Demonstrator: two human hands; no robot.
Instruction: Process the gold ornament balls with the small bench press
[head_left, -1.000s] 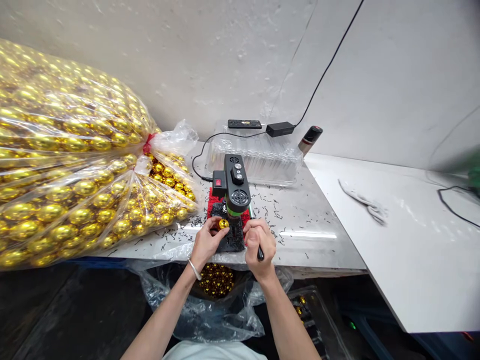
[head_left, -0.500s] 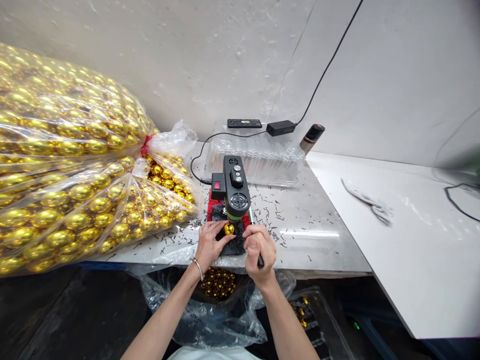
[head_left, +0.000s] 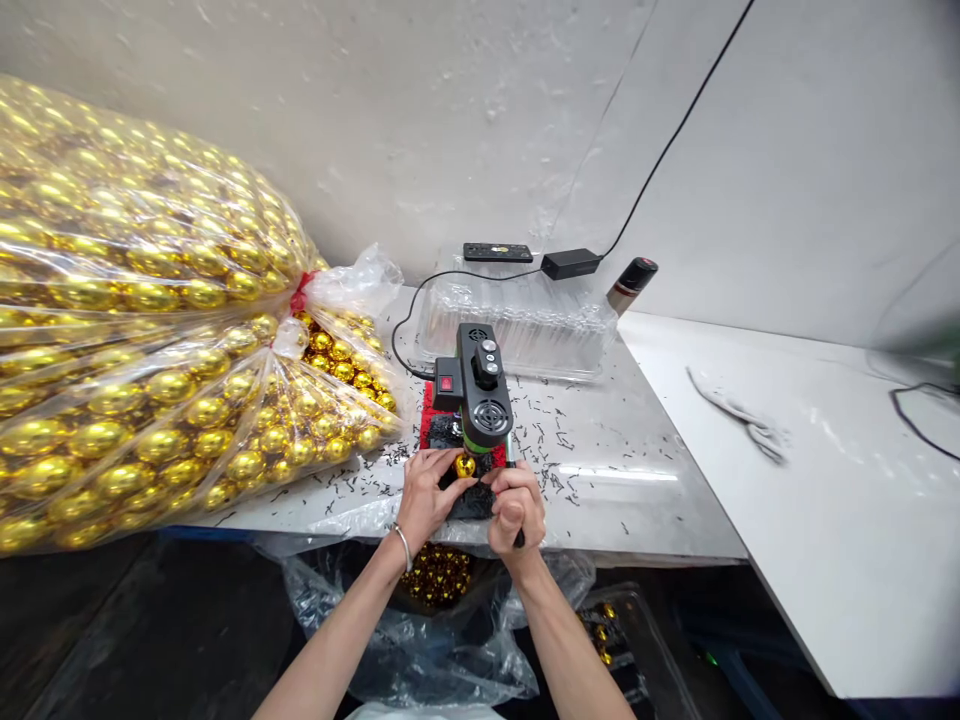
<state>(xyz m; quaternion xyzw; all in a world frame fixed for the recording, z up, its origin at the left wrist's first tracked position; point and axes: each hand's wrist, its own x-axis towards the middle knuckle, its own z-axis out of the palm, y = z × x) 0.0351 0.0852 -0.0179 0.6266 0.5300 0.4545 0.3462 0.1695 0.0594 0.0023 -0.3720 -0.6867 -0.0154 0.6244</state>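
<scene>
A shiny gold ball (head_left: 465, 465) sits under the head of a small black press-like machine (head_left: 484, 385) with a red switch. My left hand (head_left: 429, 492) pinches this ball between thumb and fingers from the left. On the right, my right hand (head_left: 517, 508) is wrapped round the machine's lever, a black-ended handle (head_left: 519, 538) that pokes out below the fist. Beneath the machine lies a black base (head_left: 472, 503) on a red mat (head_left: 426, 412). The ball's underside and the machine's working tip are hidden.
Large clear bags of gold balls (head_left: 150, 390) fill the left. Behind the machine stand clear plastic trays (head_left: 517, 325) with a phone (head_left: 497, 252) and a power adapter (head_left: 570, 263). Black shavings litter the table (head_left: 600, 510). An open bag (head_left: 442, 650) of balls hangs below its edge.
The whole view has shifted slightly, so things sit a little lower and to the right. My left hand still holds the ball; my right fist stays on the lever, which points more steeply.
</scene>
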